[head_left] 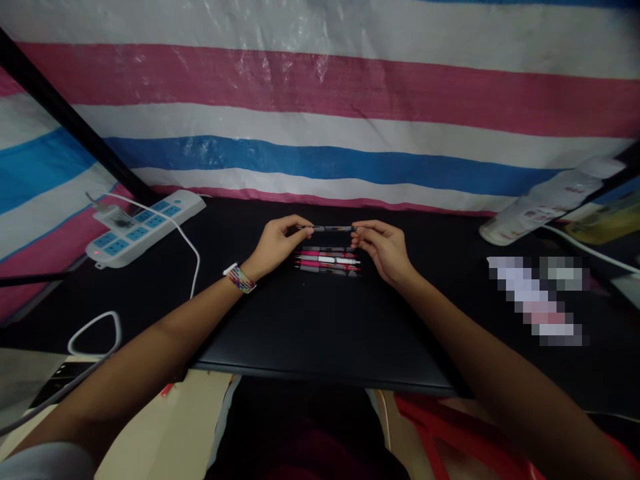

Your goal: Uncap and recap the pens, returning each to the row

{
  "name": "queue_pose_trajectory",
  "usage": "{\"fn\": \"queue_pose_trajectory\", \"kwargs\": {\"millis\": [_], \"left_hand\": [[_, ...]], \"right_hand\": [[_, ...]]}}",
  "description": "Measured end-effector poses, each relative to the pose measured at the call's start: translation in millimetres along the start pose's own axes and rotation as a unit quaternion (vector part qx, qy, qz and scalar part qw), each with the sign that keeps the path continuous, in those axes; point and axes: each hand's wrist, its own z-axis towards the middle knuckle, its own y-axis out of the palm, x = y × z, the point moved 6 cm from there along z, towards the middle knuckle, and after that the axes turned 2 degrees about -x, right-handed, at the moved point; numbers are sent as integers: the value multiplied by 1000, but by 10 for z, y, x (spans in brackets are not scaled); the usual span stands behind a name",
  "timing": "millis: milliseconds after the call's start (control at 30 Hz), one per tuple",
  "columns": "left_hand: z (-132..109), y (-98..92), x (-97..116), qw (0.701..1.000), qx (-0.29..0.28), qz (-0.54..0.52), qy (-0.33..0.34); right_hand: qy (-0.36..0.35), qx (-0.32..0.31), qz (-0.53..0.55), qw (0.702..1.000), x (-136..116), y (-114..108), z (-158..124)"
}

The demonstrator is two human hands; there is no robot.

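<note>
Between my two hands a dark grey pen (332, 229) lies level, just beyond a row of other pens. My left hand (281, 241) pinches its left end between thumb and fingers. At the other end, the fingertips of my right hand (383, 248) close on the same pen. Nearer to me, several pens (327, 261) lie side by side on the black table (300, 327); pink, white and dark grey barrels show among them. A woven multicoloured band circles my left wrist.
A white power strip (145, 227) with a plugged-in adapter and white cable (193, 250) sits at the left. On the right stand a clear bottle (545, 200) and a yellowish one (605, 217), near a blurred-out item (537, 303). Striped sheeting (320, 87) hangs behind the table.
</note>
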Motion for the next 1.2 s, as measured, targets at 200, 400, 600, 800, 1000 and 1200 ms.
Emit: {"fn": "queue_pose_trajectory", "kwargs": {"millis": [200,400,600,800,1000,1200], "left_hand": [[-1,-15,-11,1000,24,-13,0],[-6,-5,-27,998,33,-52,-4],[-21,19,-1,998,20,-55,4],[-29,26,7,998,23,-54,2],[-30,40,36,999,15,-52,7],[-26,44,25,998,13,-60,5]], "right_hand": [[28,-22,46,998,-26,43,-5],[142,-84,185,969,-3,169,-62],[166,-55,257,950,39,182,-76],[171,-76,283,940,6,250,-128],[163,-53,270,947,5,261,-141],[135,-77,272,950,-33,277,-143]]}}
